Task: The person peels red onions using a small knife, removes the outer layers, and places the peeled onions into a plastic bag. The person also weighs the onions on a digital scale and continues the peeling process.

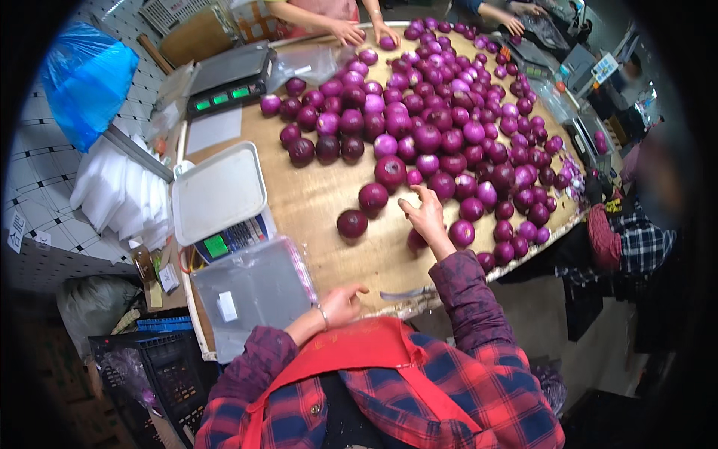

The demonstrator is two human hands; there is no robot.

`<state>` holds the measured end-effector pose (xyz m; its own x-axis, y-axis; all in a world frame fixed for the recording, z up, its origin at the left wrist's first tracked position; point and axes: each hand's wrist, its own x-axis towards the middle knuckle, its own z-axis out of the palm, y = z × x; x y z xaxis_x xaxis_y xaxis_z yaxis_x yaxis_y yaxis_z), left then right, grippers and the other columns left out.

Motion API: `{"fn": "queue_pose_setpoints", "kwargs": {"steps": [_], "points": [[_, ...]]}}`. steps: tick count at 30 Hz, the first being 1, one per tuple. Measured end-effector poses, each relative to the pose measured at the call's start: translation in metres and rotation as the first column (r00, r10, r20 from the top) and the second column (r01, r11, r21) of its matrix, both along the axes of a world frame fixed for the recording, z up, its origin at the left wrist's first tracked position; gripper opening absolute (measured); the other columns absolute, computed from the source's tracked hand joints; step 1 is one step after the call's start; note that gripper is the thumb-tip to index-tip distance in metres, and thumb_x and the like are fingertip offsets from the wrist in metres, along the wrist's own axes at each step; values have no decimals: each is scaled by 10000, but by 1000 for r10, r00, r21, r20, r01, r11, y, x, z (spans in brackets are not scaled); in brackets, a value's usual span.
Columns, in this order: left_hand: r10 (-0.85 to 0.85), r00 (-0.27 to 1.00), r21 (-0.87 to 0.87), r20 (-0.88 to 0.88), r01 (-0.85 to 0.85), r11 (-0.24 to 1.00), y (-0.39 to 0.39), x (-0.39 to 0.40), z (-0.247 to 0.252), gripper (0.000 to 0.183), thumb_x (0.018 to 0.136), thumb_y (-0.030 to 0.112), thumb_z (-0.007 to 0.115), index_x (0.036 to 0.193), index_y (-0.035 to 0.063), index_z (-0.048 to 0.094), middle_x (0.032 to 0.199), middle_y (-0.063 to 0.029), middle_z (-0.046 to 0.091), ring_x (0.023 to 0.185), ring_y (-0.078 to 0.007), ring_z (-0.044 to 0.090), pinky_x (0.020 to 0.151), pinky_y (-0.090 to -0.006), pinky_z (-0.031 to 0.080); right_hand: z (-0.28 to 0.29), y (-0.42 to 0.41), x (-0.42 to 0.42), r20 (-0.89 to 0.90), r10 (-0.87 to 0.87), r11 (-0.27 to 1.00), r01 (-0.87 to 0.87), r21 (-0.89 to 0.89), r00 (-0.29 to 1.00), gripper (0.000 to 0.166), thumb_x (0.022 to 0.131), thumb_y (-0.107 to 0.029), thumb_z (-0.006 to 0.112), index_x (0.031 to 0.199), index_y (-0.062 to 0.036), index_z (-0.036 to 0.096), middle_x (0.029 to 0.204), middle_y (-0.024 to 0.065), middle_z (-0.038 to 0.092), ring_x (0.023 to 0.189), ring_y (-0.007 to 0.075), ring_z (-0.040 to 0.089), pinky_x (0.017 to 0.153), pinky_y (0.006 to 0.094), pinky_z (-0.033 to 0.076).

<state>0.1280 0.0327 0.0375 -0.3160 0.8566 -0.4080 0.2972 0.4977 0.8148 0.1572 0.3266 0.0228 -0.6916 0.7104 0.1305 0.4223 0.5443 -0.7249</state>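
My right hand (428, 218) is over the near side of a large heap of peeled red onions (427, 138), thumb and forefinger spread with nothing between them. Partly hidden by that hand lies another onion (416, 240). Three dark onions, the nearest one (352, 223) included, form a short slanting row to its left. My left hand (341, 306) is low at the table's front edge, empty, its forefinger stretched out. A knife (408, 293) rests on the wood to the right of it. Stacked clear plastic bags (252, 297) lie beside my left wrist.
A scale with a white tray (220, 191) stands left on the wooden table (303, 191); a darker scale (230, 76) is behind it. Across the table, a person's hands (359, 33) touch onions. Another person's hand (510, 25) is farther right. Onion skins (569, 177) litter the right edge.
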Motion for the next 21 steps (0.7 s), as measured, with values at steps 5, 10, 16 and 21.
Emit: {"fn": "queue_pose_setpoints", "kwargs": {"steps": [5,10,16,21], "points": [[-8,999,-1,51,8,1000,-36,-1,-1,409,807,391,695,1023,47,645,746,-91,636,688,-182,610,625,-305,493,23,22,-80,381,-69,982,-4,186,922,675,692,-495,691,1195,-81,514,1130,167,571,1084,336,532,899,516,390],[509,844,87,167,-527,846,-74,-6,-2,143,828,144,706,812,16,646,551,75,519,491,-22,444,440,-224,351,16,28,-104,536,-11,974,-113,198,844,757,641,-463,743,1220,-54,477,1157,186,564,1113,352,517,913,538,372],[273,809,45,521,-345,938,-72,9,5,345,932,183,555,1229,7,555,1166,-99,605,1078,-156,556,923,-279,432,14,38,-103,479,39,991,-94,92,877,812,606,-429,751,1248,-49,434,1107,201,592,1068,348,561,921,532,378],[189,895,-7,405,-203,979,-110,3,20,340,946,221,536,1196,-4,583,1161,-141,613,1078,-208,581,948,-303,441,42,25,-101,155,133,967,-94,-238,979,871,606,-436,773,1281,-28,403,1132,215,587,1075,330,579,910,389,460]]}}
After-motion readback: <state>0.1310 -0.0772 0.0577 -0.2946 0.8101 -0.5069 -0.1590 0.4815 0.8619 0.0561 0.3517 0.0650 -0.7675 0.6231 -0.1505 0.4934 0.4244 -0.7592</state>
